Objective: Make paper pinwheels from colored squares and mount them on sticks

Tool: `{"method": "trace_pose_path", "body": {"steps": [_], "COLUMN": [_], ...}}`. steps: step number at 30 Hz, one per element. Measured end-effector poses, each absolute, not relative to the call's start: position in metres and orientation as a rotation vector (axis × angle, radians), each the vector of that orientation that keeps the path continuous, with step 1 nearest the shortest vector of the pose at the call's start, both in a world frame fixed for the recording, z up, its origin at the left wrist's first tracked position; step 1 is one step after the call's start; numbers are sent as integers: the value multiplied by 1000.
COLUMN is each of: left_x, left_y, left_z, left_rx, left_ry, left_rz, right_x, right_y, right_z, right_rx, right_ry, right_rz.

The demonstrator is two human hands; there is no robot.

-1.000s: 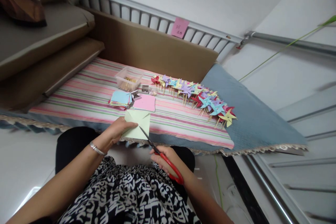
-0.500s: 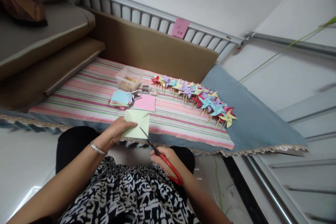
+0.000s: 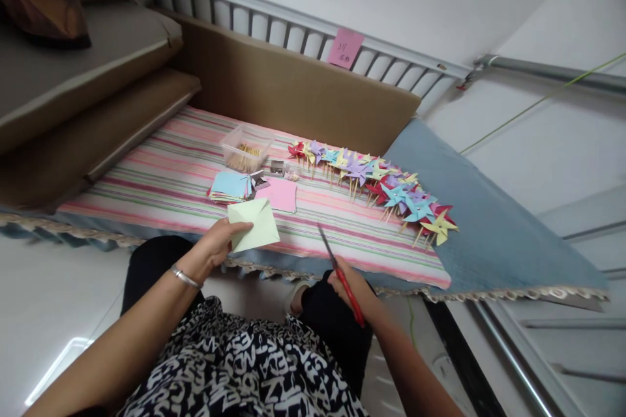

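Observation:
A pale green square of paper point(image 3: 259, 225) is pinched by its left side in my left hand point(image 3: 218, 244), thumb lying on top. Cuts show near its corners. My right hand point(image 3: 349, 283) grips red-handled scissors point(image 3: 348, 290), whose dark blades point up and away, apart from the paper. Behind the paper lie a stack of coloured paper squares point(image 3: 229, 187), blue on top, and some pink paper squares point(image 3: 281, 194). Finished paper pinwheels point(image 3: 356, 169) on sticks spread in a row to the right.
A clear plastic box point(image 3: 244, 146) of small sticks stands on the striped cloth point(image 3: 161, 176). Small containers point(image 3: 278, 168) sit beside it. A cardboard panel point(image 3: 293, 91) runs along the back rail, where a pink note point(image 3: 345, 48) hangs. Cushions point(image 3: 98, 58) are piled at left.
My right hand has drawn the scissors right, away from the paper. The green paper has turned slightly in my left hand.

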State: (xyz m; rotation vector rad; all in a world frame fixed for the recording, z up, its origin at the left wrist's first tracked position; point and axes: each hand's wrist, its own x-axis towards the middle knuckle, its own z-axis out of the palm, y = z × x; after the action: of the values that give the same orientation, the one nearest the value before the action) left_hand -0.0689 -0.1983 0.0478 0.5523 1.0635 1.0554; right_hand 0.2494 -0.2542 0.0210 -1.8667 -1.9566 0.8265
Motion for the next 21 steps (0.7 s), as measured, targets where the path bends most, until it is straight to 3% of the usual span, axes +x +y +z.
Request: {"method": "trace_pose_path", "body": {"steps": [9, 21], "left_x": [-68, -65], "left_y": [-161, -59], "left_z": [46, 39], "left_rx": [438, 541], "left_ry": [932, 778], "left_rz": [1013, 899], "right_x": [269, 258], "right_y": [-139, -92], "right_z": [0, -73], "right_rx": [-2350, -2465], "right_ry": [-1766, -1565], "right_rz": [141, -329]}}
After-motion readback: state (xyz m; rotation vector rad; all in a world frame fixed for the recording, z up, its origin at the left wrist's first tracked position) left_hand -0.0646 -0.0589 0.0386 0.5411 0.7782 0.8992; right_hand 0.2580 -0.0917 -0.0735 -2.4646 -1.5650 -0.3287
